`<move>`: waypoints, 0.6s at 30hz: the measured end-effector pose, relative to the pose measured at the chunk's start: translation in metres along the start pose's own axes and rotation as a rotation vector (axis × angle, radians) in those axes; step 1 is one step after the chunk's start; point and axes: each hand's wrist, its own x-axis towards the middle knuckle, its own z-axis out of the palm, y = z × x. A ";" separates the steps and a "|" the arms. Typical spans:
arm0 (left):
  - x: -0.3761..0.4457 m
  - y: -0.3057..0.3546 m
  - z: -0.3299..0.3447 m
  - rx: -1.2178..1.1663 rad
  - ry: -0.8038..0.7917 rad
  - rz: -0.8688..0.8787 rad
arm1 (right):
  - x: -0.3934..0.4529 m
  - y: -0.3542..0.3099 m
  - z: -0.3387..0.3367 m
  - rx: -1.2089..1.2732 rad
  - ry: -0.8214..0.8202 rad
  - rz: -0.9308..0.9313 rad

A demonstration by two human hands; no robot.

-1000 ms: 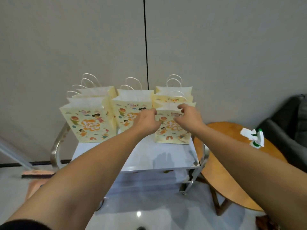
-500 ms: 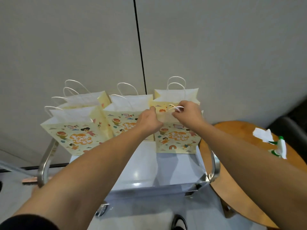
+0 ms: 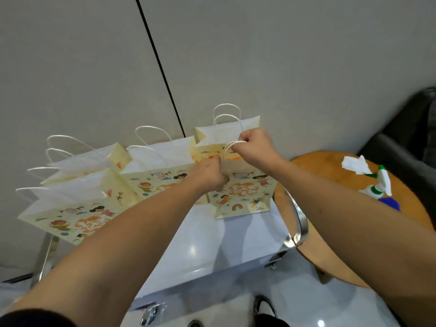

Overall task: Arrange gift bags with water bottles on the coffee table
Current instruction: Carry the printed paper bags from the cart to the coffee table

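Observation:
Several pale yellow gift bags with cartoon prints and white cord handles stand on the white coffee table (image 3: 226,246). The front right bag (image 3: 245,197) is the one I hold. My right hand (image 3: 254,147) grips its white handles above the opening. My left hand (image 3: 210,175) pinches the bag's top left edge. Another bag (image 3: 226,131) stands behind it, a middle bag (image 3: 155,182) to its left, and a front left bag (image 3: 70,218) further left. No water bottle shows; the bags' insides are hidden.
A round wooden side table (image 3: 330,232) stands right of the coffee table, carrying a white spray bottle with green trim (image 3: 379,185) and a crumpled tissue (image 3: 355,164). A dark sofa (image 3: 410,142) is at far right. The grey wall is close behind the bags. Chrome table legs (image 3: 299,223) curve at the sides.
My right hand rose from the bag's rim and took hold of the white handles. My left hand stayed on the top edge. The camera moved closer and tilted.

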 end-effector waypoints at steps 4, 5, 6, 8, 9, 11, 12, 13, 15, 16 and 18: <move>-0.015 -0.011 -0.008 -0.010 -0.014 0.100 | -0.023 -0.021 0.002 -0.085 0.092 -0.015; -0.020 -0.015 -0.009 -0.007 -0.007 0.135 | -0.031 -0.027 0.004 -0.100 0.116 -0.014; -0.024 -0.020 -0.011 0.000 0.000 0.179 | -0.040 -0.034 0.007 -0.106 0.143 -0.011; -0.034 -0.031 -0.016 -0.007 0.030 0.261 | -0.060 -0.048 0.011 -0.124 0.207 0.000; -0.039 -0.036 -0.020 -0.029 0.050 0.289 | -0.070 -0.055 0.011 -0.133 0.241 0.007; -0.051 -0.041 -0.030 -0.077 0.071 0.333 | -0.091 -0.064 0.006 -0.152 0.311 0.028; -0.056 -0.040 -0.033 -0.102 0.060 0.351 | -0.103 -0.069 0.002 -0.166 0.343 0.044; -0.063 -0.037 -0.035 -0.121 0.039 0.378 | -0.117 -0.073 -0.004 -0.178 0.381 0.056; -0.075 -0.027 -0.035 -0.148 0.014 0.431 | -0.139 -0.075 -0.014 -0.186 0.441 0.073; -0.086 -0.018 -0.032 -0.131 -0.009 0.486 | -0.158 -0.075 -0.020 -0.209 0.487 0.107; -0.102 -0.006 -0.024 -0.095 -0.061 0.554 | -0.184 -0.071 -0.027 -0.210 0.534 0.161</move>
